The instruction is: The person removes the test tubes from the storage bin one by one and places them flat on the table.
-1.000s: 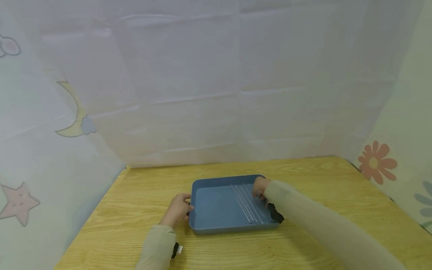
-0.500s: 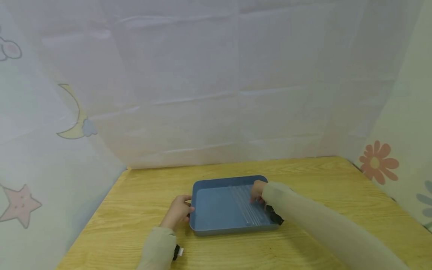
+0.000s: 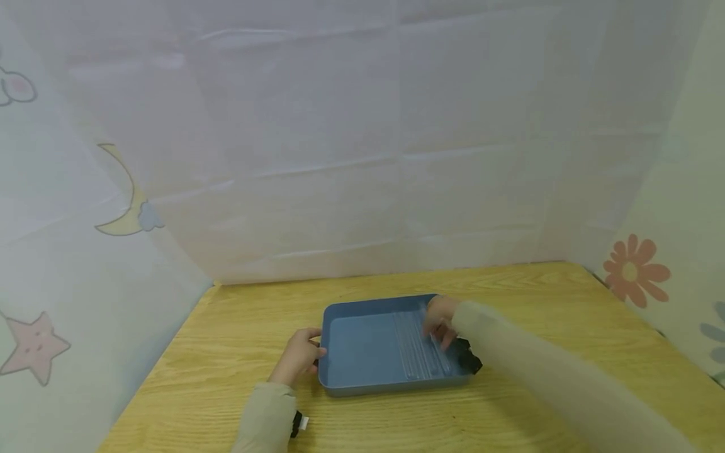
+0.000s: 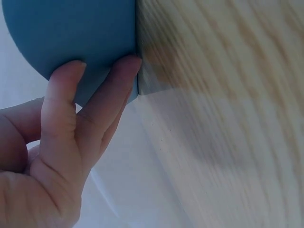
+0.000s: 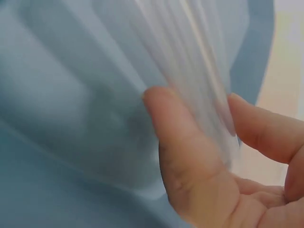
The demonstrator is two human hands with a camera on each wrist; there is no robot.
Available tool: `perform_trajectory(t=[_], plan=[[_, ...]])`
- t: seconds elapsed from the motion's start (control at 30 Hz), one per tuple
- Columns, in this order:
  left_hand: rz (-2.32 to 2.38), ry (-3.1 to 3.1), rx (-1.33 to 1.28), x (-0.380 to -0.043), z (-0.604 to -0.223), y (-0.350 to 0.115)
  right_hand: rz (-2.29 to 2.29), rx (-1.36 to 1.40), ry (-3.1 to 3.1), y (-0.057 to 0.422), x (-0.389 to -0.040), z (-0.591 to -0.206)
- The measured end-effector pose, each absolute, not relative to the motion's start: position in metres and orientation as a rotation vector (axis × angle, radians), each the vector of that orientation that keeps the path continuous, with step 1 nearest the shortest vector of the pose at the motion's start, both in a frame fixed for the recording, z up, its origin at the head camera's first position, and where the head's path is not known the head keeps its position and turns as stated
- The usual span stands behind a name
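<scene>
A shallow blue tray (image 3: 357, 352) lies on the table. Several clear thin tubes (image 3: 412, 352) with rounded ends rest side by side across its right half. My left hand (image 3: 297, 355) holds the tray's left wall, thumb tip at the rim. In the left wrist view, fingertips (image 4: 126, 66) rest against the tray's outer side, close to the tabletop. Over the right part of the tray is my right hand (image 3: 440, 319). In the blurred right wrist view, its thumb and finger pinch a clear tube (image 5: 209, 90). How many tubes it holds is unclear.
The wood-grain table (image 3: 226, 352) extends around the tray on all sides. Behind it hangs a pale wall sheet (image 3: 317, 207). Printed side walls carry a moon (image 3: 127, 220), a star (image 3: 35, 349) and a flower (image 3: 637, 270). A black band (image 3: 469, 358) hangs by the right wrist.
My right hand has shifted slightly right, and the tubes in the tray have spread and changed position. The left hand and tray stay in place.
</scene>
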State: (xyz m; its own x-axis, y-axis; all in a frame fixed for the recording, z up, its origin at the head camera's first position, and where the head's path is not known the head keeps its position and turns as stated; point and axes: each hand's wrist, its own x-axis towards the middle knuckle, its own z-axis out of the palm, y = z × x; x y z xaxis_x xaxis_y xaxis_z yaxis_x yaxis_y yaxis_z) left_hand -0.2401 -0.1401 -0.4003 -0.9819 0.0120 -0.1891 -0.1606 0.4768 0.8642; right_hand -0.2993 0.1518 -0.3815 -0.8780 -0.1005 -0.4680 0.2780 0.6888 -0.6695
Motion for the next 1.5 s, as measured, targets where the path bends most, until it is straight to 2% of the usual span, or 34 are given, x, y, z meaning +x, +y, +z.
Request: perform_trajectory(t=[0.43, 1.5], plan=[[1.56, 2.534, -0.151, -0.24, -0.4, -0.142, -1.426, 0.019, 2.126, 0.18, -0.283, -0.354], [1.528, 2.57, -0.168, -0.239, -0.402, -0.139, -1.575, -0.025, 2.075, 0.241, -0.266, -0.363]])
